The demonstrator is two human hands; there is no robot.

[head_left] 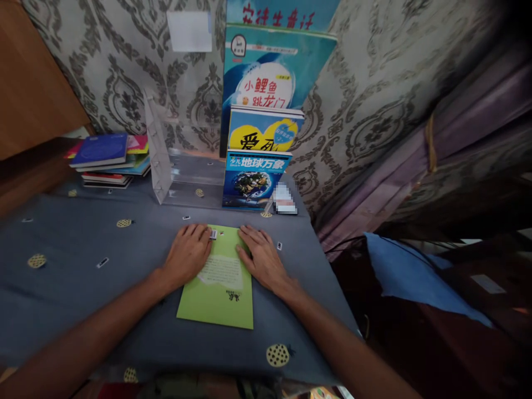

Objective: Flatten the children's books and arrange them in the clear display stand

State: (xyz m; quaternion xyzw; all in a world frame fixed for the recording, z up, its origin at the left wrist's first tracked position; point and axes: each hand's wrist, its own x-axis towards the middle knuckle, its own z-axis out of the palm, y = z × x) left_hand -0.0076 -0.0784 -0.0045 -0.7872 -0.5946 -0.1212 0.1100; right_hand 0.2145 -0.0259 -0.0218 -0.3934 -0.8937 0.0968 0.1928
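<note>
A green book point(222, 302) lies flat on the dark grey-blue tablecloth, its text upside down from where I look. My left hand point(189, 250) rests palm down over its upper left edge, fingers stretched forward beside a small barcode label. On the upper right edge lies my right hand point(262, 256), also palm down, with the thumb apart from the fingers. Neither hand wraps around anything. Just beyond stands a clear stepped display rack point(155, 147), holding a blue book with a globe on its cover point(253, 180) in the front tier.
Behind the globe book rise a blue-and-yellow book point(266, 130) and a teal book point(280, 66). A stack of books point(103, 152) sits at the back left. Patterned wallpaper backs the table. Right of the table hang a purple curtain point(386, 160) and a blue cloth point(411, 277).
</note>
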